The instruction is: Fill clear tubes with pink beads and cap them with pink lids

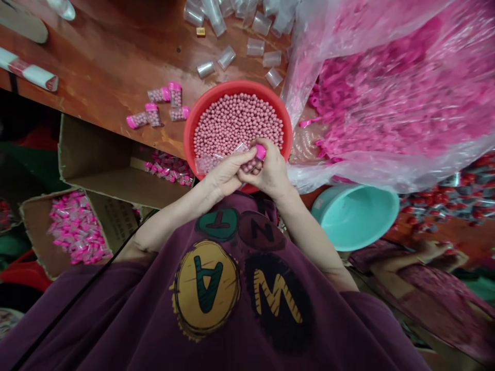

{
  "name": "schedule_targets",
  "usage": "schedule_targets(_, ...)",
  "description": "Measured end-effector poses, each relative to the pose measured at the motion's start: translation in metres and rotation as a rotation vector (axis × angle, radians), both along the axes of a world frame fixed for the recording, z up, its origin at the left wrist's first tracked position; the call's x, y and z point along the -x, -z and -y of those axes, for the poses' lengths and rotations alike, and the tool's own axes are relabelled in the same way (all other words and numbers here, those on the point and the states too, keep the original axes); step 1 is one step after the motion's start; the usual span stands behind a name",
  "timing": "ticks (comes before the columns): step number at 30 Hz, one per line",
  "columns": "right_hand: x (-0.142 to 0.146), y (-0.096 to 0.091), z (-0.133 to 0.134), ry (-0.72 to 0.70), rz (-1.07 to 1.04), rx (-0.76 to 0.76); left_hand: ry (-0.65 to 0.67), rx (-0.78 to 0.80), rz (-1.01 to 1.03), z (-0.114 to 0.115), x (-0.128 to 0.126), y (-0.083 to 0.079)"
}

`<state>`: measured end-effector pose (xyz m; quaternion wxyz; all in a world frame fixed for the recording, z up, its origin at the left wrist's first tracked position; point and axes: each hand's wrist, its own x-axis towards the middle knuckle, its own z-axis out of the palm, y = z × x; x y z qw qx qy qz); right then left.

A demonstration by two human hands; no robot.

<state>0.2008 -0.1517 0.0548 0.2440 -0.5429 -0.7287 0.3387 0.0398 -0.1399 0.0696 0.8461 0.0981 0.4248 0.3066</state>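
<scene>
My left hand (223,174) and my right hand (270,172) meet over the near rim of a red bowl (192,123) full of small pink beads (237,121). My left fingers are closed around a clear little vial (240,150) filled with beads. My right fingers pinch a pink cap (260,151) against the vial's end. Several filled, pink-capped vials (160,105) lie on the brown table (116,56) to the left of the bowl.
Empty clear vials (232,31) are scattered at the table's far side. A big clear bag of pink caps (390,87) fills the right. A teal basin (353,216) sits below it. Cardboard boxes (77,226) with capped vials stand at left. Another person's arm (410,257) shows at lower right.
</scene>
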Motion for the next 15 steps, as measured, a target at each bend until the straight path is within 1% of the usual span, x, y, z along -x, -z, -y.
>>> schedule_targets(3, -0.001, 0.011, -0.002, -0.017, 0.046, -0.001, -0.053, 0.05, -0.026, 0.001, -0.003, 0.002)
schedule_targets(6, 0.001, 0.016, -0.006, -0.047, 0.098, 0.065, -0.001, 0.022, -0.07, 0.002, -0.001, 0.009)
schedule_targets(8, 0.004, 0.02, -0.009, -0.087, 0.087, 0.108, 0.037, -0.034, -0.143, -0.003, 0.012, 0.016)
schedule_targets(9, 0.004, 0.023, -0.01, -0.104, 0.06, 0.118, 0.026, -0.082, -0.213, -0.008, 0.024, 0.019)
schedule_targets(10, 0.004, 0.027, -0.012, -0.109, 0.027, 0.119, -0.017, -0.148, -0.31, -0.014, 0.039, 0.021)
schedule_targets(12, 0.003, 0.035, -0.013, -0.07, -0.006, 0.107, -0.164, -0.32, -0.555, -0.031, 0.077, 0.023)
schedule_targets(13, 0.003, 0.039, -0.014, -0.049, 0.011, 0.106, -0.243, -0.409, -0.684, -0.039, 0.097, 0.023)
schedule_targets(14, 0.003, 0.043, -0.014, -0.042, 0.054, 0.11, -0.289, -0.483, -0.798, -0.047, 0.115, 0.022)
schedule_targets(15, 0.004, 0.046, -0.013, -0.054, 0.116, 0.118, -0.3, -0.531, -0.882, -0.053, 0.131, 0.021)
